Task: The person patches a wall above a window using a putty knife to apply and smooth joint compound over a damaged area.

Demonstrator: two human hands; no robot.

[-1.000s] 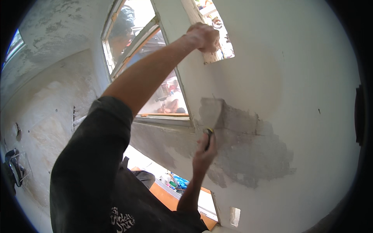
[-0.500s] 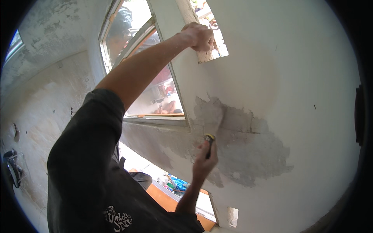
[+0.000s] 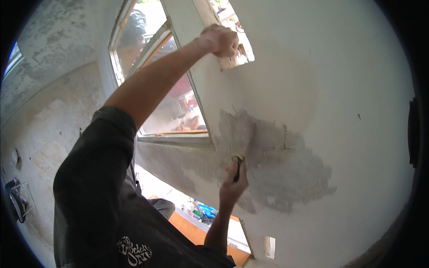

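Observation:
High in the view, my left hand (image 3: 222,41) is closed around the pale wooden post (image 3: 207,12) at the edge of a small wall opening. Lower down, my right hand (image 3: 234,185) grips a scraper (image 3: 238,167) by its black handle with a yellow end. Its blade is hard to make out against the wall and seems to point up over a rough grey patch (image 3: 290,172). The white wall (image 3: 348,89) surrounds this patch. My left arm crosses in front of part of the window.
A framed window (image 3: 172,137) is left of the patch. Below it, a gap shows an orange board (image 3: 187,228) and a blue bundle (image 3: 207,211). A small rectangular hole (image 3: 269,247) pierces the wall low down. At far left hangs a dark object (image 3: 18,203).
The whole view has shifted slightly, so the wall and window appear a little further left. My left hand keeps its hold on the post, and my right hand still grips the scraper.

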